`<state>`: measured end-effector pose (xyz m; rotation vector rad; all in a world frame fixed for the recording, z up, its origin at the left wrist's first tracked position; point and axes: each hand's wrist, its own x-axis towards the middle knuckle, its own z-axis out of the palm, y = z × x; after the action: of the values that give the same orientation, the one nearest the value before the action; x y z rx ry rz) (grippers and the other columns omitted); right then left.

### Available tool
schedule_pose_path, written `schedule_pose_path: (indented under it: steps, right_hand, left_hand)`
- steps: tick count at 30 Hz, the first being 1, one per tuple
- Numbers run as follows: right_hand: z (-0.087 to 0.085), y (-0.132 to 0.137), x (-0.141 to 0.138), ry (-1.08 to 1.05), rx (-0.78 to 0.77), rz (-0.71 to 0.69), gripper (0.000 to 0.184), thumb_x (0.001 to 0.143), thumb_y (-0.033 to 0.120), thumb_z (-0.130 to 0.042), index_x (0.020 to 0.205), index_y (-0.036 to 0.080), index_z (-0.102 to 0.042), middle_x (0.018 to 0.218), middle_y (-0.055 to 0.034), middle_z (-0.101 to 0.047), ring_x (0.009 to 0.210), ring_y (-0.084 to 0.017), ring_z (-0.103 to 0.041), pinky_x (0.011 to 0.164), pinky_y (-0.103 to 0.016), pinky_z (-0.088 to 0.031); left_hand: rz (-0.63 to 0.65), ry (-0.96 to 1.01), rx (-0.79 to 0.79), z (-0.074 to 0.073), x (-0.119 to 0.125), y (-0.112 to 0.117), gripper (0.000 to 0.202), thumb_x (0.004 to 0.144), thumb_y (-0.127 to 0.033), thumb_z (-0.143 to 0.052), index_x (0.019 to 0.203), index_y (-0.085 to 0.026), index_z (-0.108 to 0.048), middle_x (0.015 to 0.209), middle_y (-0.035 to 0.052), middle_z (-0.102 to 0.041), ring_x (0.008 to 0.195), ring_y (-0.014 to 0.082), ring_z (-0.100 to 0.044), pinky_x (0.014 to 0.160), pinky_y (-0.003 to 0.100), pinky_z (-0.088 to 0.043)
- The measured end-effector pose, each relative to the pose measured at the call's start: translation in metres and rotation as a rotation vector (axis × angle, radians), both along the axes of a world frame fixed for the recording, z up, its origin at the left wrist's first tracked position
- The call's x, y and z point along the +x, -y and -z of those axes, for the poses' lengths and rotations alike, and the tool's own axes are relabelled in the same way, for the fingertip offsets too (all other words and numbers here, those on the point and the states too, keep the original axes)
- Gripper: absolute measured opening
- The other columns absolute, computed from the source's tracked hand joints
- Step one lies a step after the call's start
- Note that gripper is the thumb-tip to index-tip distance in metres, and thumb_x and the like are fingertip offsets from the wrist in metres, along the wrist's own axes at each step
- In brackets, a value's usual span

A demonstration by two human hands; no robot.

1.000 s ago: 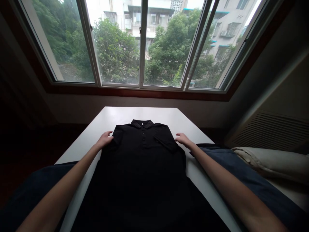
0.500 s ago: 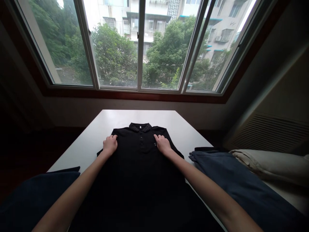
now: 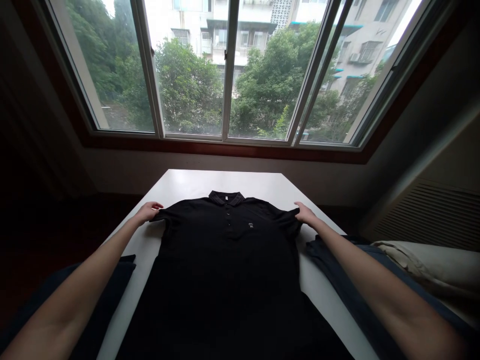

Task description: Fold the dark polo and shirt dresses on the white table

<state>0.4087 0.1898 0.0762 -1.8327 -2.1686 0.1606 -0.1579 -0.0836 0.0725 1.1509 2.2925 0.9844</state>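
Left hand [image 3: 146, 213], right hand [image 3: 305, 214] pinching sleeves [image 3: 288, 220] of black fabric polo shirt [image 3: 225, 275]; folded navy cloth [image 3: 329, 263] alongside (right forearm [image 3: 358, 267] hiding part); beige cloth [image 3: 431, 255] beyond.

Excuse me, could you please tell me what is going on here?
A person has a black polo shirt laid front side up on a white table, its collar toward the window. The left hand holds one short sleeve and the right hand the other, both stretched out sideways. Dark blue cloth lies on either side, with beige cloth at the far right.
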Motion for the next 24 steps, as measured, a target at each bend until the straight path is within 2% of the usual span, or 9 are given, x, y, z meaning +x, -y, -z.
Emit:
schedule_pose_path:
  steps: [3, 6, 9, 12, 14, 18, 21, 24]
  right_hand:
    - [0.009, -0.002, 0.006, 0.053, -0.107, -0.014, 0.070, 0.070, -0.002, -0.052, 0.139, 0.005, -0.047, 0.118, -0.0212, -0.064, 0.092, -0.025, -0.063, 0.075, -0.031, -0.042]
    - [0.014, 0.000, 0.005, 0.112, -0.150, -0.030, 0.073, 0.070, -0.004, -0.049, 0.142, 0.007, -0.043, 0.121, -0.0217, -0.061, 0.099, -0.026, -0.061, 0.077, -0.032, -0.042]
    - [0.009, 0.003, 0.000, 0.184, -0.157, -0.025, 0.068, 0.070, -0.005, -0.048, 0.137, 0.008, -0.049, 0.119, -0.0233, -0.060, 0.104, -0.030, -0.060, 0.081, -0.036, -0.043]
    - [-0.002, 0.006, -0.016, 0.248, -0.112, -0.037, 0.056, 0.074, -0.002, -0.051, 0.129, 0.008, -0.055, 0.121, -0.0255, -0.056, 0.114, -0.036, -0.053, 0.088, -0.045, -0.040]
    - [-0.009, 0.009, -0.035, 0.269, -0.080, -0.087, 0.052, 0.076, 0.001, -0.052, 0.127, 0.009, -0.056, 0.124, -0.0243, -0.054, 0.119, -0.037, -0.048, 0.091, -0.046, -0.039]
    - [-0.012, 0.019, -0.094, 0.260, -0.081, -0.250, 0.047, 0.082, 0.009, -0.052, 0.129, 0.016, -0.054, 0.127, -0.0157, -0.055, 0.117, -0.027, -0.050, 0.091, -0.034, -0.042]
    - [-0.005, 0.031, -0.145, 0.236, -0.093, -0.366, 0.047, 0.086, 0.017, -0.053, 0.132, 0.021, -0.051, 0.132, -0.0104, -0.054, 0.117, -0.023, -0.051, 0.092, -0.030, -0.042]
    - [0.005, 0.046, -0.188, 0.226, -0.099, -0.423, 0.050, 0.089, 0.022, -0.050, 0.139, 0.024, -0.045, 0.133, -0.0104, -0.054, 0.118, -0.024, -0.051, 0.093, -0.032, -0.042]
  left_hand:
    - [0.001, -0.018, 0.012, 0.007, -0.006, -0.003, 0.030, 0.061, -0.025, -0.061, 0.089, -0.016, -0.068, 0.084, 0.0051, -0.071, 0.083, 0.0217, -0.066, 0.064, 0.025, -0.051]
    - [0.042, -0.097, 0.014, 0.013, -0.017, -0.005, 0.024, 0.060, -0.026, -0.060, 0.082, -0.019, -0.069, 0.087, 0.0045, -0.072, 0.088, 0.0230, -0.066, 0.070, 0.026, -0.051]
    - [0.083, -0.181, -0.023, 0.014, -0.028, -0.006, 0.021, 0.060, -0.025, -0.058, 0.077, -0.020, -0.068, 0.088, 0.0047, -0.073, 0.090, 0.0239, -0.066, 0.076, 0.028, -0.051]
    - [0.112, -0.269, -0.039, 0.008, -0.025, -0.014, 0.023, 0.063, -0.023, -0.055, 0.081, -0.020, -0.069, 0.093, 0.0058, -0.073, 0.093, 0.0242, -0.066, 0.079, 0.028, -0.051]
    - [0.143, -0.343, -0.037, 0.001, -0.010, -0.025, 0.026, 0.067, -0.021, -0.053, 0.087, -0.019, -0.069, 0.097, 0.0062, -0.072, 0.096, 0.0237, -0.065, 0.081, 0.028, -0.051]
    - [0.282, -0.477, -0.054, -0.007, 0.042, -0.061, 0.029, 0.077, -0.020, -0.049, 0.099, -0.016, -0.068, 0.103, 0.0087, -0.069, 0.097, 0.0224, -0.064, 0.086, 0.028, -0.050]
    - [0.375, -0.511, -0.052, -0.001, 0.089, -0.090, 0.034, 0.081, -0.020, -0.051, 0.112, -0.015, -0.065, 0.113, 0.0104, -0.066, 0.106, 0.0222, -0.061, 0.094, 0.028, -0.046]
    - [0.430, -0.546, -0.052, 0.010, 0.133, -0.114, 0.051, 0.085, -0.023, -0.053, 0.136, -0.018, -0.050, 0.125, 0.0116, -0.059, 0.118, 0.0236, -0.054, 0.102, 0.031, -0.041]
